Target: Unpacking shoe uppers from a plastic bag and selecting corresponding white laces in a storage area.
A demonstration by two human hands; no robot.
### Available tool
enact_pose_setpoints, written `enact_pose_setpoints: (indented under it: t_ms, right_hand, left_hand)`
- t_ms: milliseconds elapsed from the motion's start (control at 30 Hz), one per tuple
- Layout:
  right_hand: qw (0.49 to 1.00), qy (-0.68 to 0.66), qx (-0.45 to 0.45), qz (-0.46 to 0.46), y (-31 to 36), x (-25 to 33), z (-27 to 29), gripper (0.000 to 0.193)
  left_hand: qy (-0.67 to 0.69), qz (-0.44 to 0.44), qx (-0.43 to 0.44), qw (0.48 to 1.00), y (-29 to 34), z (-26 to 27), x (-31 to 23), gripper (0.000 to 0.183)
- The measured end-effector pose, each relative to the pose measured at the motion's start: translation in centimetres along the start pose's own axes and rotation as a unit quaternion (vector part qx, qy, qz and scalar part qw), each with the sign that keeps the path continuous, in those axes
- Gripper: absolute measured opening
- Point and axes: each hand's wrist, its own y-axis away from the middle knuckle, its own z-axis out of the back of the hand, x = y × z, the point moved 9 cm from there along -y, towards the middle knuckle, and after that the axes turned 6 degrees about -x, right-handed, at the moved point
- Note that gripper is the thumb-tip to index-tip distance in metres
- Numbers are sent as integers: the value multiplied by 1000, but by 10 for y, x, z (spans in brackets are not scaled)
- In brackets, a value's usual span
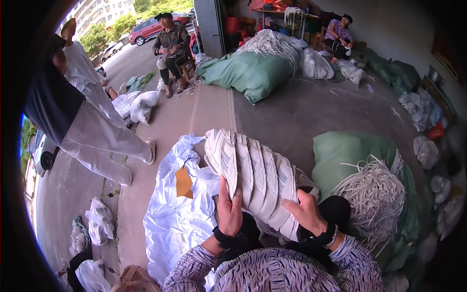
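Observation:
A row of white shoe uppers (262, 175), nested one inside another, lies across my lap, slanting from upper left to lower right. My left hand (229, 207) grips the left part of the stack, thumb on the near side. At the right end, my right hand (305, 211) closes on the stack with its thumb on top. Beside my left hand spreads a crumpled white plastic sack (168, 228) with an orange-yellow tag (184, 182) tied on by a dark string. A heap of white laces (372, 199) rests to the right of my right hand.
A green sack (348, 146) bulges under the laces at right. Another large green sack (253, 73) topped with laces stands farther off. Two people stand at left; one person (170, 46) sits near the pillar (209, 27), another (339, 34) at the back right. White bags (99, 221) lie around.

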Motion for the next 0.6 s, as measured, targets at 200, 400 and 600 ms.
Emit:
enact_pose_setpoints:
  t_ms: [200,400,600]
  right_hand:
    - [972,220,-78,-3,-17,-56,49,24]
    - [830,469,217,-211,0,-188,-15,70]
    - [793,514,225,-236,-3,-251,-43,54]
  left_hand:
    - [-40,109,79,990,-7,-85,93,56]
    - [-255,278,206,903,68,-122,263,50]
    - [-200,190,260,925,76,-136,238,48]
